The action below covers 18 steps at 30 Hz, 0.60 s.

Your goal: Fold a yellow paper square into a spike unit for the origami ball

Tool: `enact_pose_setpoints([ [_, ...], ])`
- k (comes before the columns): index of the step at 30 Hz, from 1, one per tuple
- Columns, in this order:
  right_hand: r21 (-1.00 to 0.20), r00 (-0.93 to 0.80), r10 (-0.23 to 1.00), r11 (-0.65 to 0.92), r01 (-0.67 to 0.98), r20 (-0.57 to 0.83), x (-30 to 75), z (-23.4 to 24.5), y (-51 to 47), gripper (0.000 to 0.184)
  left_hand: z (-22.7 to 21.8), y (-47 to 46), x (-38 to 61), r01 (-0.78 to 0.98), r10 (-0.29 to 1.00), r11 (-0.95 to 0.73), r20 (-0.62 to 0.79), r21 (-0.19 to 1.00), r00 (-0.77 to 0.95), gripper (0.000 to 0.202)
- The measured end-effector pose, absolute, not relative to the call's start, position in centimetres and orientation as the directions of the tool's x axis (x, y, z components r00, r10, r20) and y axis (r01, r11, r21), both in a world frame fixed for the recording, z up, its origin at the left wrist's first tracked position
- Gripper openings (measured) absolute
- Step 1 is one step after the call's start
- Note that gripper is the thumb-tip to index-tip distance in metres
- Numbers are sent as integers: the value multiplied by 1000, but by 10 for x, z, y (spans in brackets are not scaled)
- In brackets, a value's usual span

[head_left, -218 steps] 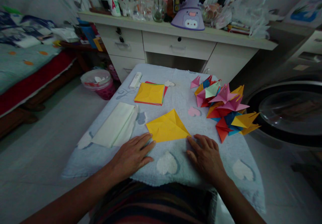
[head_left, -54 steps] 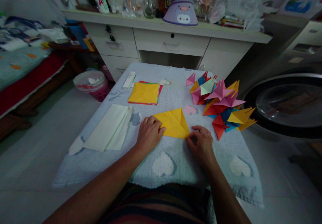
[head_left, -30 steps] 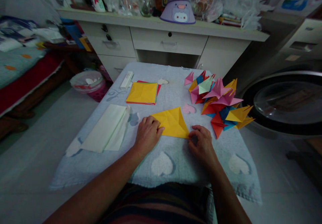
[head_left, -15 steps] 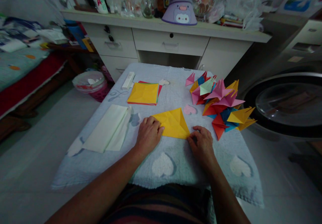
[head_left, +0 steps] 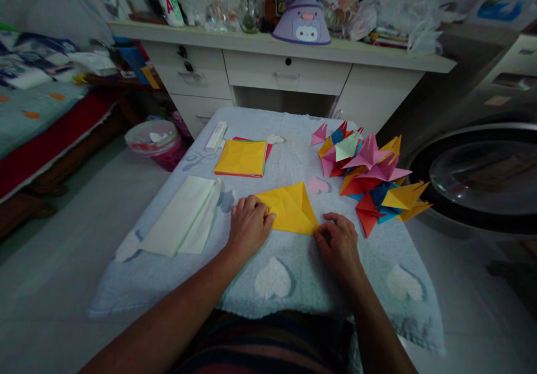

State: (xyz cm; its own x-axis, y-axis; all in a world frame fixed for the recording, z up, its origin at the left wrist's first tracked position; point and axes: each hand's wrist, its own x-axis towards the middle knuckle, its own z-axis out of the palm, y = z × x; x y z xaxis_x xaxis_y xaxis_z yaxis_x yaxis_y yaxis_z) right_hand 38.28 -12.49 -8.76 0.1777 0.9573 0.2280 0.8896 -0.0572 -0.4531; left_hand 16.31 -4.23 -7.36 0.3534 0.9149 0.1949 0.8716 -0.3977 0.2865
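A sheet of yellow origami paper [head_left: 291, 209], partly folded and creased, lies flat on the cloth-covered table. My left hand [head_left: 251, 223] grips its left end, fingers curled over the edge with the thumb on top. At the lower right corner of the sheet, my right hand [head_left: 339, 242] pinches the paper between thumb and forefinger. Beyond my left hand rests a stack of coloured paper squares [head_left: 240, 158], yellow uppermost. Folded paper cranes [head_left: 371, 164] in pink, red, blue and yellow are heaped past my right hand.
A folded pale cloth or tissue [head_left: 180, 217] lies on the left of the table [head_left: 272, 277], with a small white box [head_left: 217, 136] behind it. Farther back stands a white cabinet [head_left: 289, 71] with drawers. A pink bin [head_left: 157, 144] is on the floor at left, a washing machine [head_left: 482, 178] at right.
The whole view has shifted slightly, with everything appearing a little lower and to the right. Both hands keep their hold on the yellow paper, whose shape looks unchanged.
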Motion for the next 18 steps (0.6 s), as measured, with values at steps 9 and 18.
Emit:
enact_pose_setpoints([
  [9, -436, 164, 957, -44, 899, 241, 383, -88, -124, 7, -72, -42, 165, 887, 922, -381, 179, 263, 343, 17],
  [18, -346, 117, 923, 19, 938, 367, 375, -86, -126, 19, -74, -44, 166, 895, 931, -351, 199, 275, 305, 17],
])
